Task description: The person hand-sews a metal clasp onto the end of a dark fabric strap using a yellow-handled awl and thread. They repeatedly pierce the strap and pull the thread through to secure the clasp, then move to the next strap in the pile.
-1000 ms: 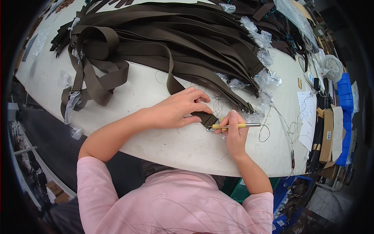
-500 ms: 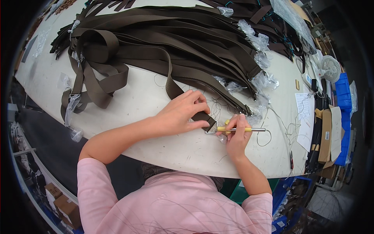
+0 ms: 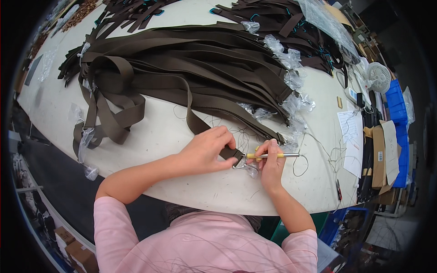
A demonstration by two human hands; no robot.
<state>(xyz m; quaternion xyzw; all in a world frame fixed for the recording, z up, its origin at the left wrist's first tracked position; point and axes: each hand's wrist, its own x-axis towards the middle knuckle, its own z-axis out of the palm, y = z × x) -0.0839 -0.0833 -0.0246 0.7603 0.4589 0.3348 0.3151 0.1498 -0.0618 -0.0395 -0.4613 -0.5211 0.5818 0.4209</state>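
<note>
Head view, looking down on a white rounded desk [image 3: 182,191]. Left hand [image 3: 207,150] laid flat over the end of a dark brown woven strap [image 3: 193,119], fingers [image 3: 227,139] curled and pressed together on it, pinning it to the desk. Just right of those fingers, a silver metal triangular ring [image 3: 240,164] at the strap's end, touching the desk. Right hand [image 3: 269,164] close beside, its fingers [image 3: 272,148] pinched around a slim yellow-handled tool with a metal shaft [image 3: 272,155], shaft lying level and pointing away to the right, handle end meeting the strap end by the ring. Under the right hand, a bit of crumpled clear plastic [image 3: 252,170]. Beyond both hands, farther up the desk, a big heap of dark brown straps [image 3: 191,68], with clear plastic wrappers [image 3: 291,77] at their ends. Loose thin threads [image 3: 314,150] right of the right-hand fingers. Well off to the right, a small white fan [image 3: 378,77], blue crates [image 3: 397,109] and white paper sheets [image 3: 350,136]
</note>
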